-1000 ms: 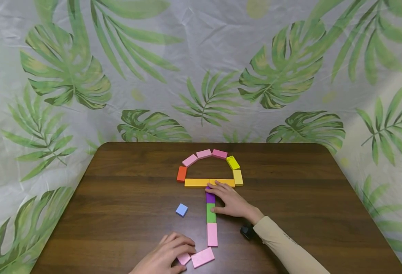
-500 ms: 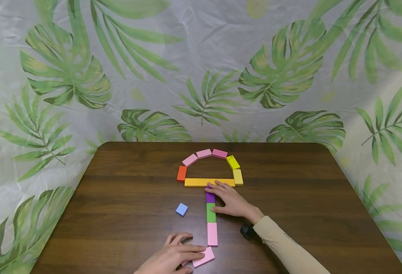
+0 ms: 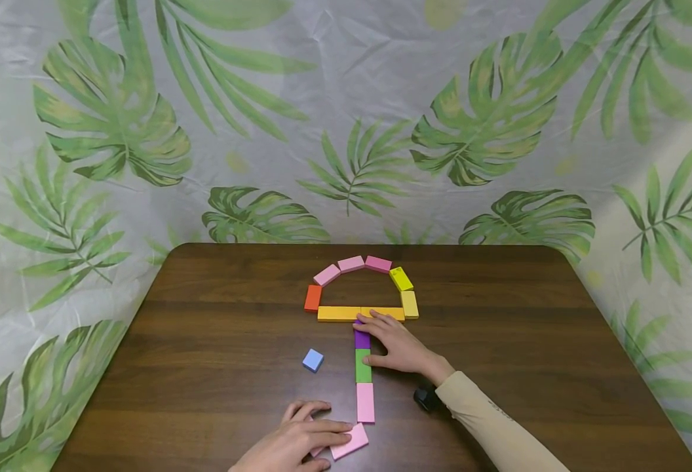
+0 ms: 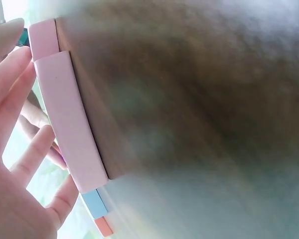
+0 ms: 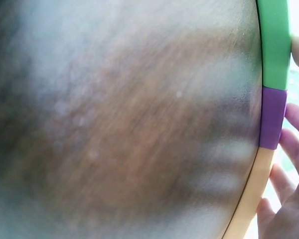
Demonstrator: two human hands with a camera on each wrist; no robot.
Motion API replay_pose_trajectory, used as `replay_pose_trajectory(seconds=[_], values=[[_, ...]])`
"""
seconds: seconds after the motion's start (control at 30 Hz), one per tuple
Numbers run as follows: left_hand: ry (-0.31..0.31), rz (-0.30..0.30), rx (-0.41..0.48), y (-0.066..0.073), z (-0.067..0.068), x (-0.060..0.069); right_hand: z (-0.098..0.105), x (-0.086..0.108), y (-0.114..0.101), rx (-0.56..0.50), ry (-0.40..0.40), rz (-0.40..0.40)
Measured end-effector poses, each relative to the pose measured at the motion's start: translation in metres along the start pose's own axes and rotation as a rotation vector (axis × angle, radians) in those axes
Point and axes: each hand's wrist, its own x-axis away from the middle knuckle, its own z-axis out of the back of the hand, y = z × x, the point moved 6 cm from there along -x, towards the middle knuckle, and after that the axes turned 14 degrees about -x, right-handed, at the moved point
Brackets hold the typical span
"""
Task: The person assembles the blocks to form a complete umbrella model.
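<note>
In the head view my left hand (image 3: 287, 446) lies over two pink blocks at the near edge. Its extended fingers touch the slanted pink block (image 3: 353, 447); the other pink block is mostly hidden beneath the hand. The left wrist view shows a long pink block (image 4: 72, 122) with straight fingers against its top. My right hand (image 3: 405, 347) rests, fingers extended, across the line of blocks. Its fingertips are on the orange-yellow bar (image 3: 339, 314) and the purple block (image 3: 362, 339), while the thumb touches the green block (image 3: 363, 375). Below these lies another pink block (image 3: 365, 402).
A blue block (image 3: 313, 360) sits apart, left of the line. An arch of red (image 3: 313, 297), pink (image 3: 350, 263) and yellow blocks (image 3: 402, 279) stands above the orange-yellow bar. The brown table (image 3: 204, 328) ends at a patterned leaf curtain (image 3: 358, 85).
My left hand has straightened its fingers and shifted right, from the hidden pink block onto the slanted one. My right hand has stayed in place.
</note>
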Motion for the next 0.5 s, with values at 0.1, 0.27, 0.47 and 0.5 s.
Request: replay_pose_trajectory(seconds=[0.1, 0.27, 0.47, 0.5], values=[[0.039, 0.048, 0.017, -0.005, 0.005, 0.0, 0.0, 0.0, 0.0, -0.002, -0.002, -0.004], [0.224, 0.146, -0.057, -0.03, 0.023, 0.001, -0.001, 0.0, 0.001, -0.003, -0.006, -0.012], [0.227, 0.273, -0.064, -0.068, 0.036, -0.005, -0.001, 0.0, 0.002, -0.003, -0.005, -0.016], [0.213, 0.284, -0.053, -0.073, 0.036, -0.007, -0.001, 0.0, 0.002, 0.0, -0.002, -0.011]])
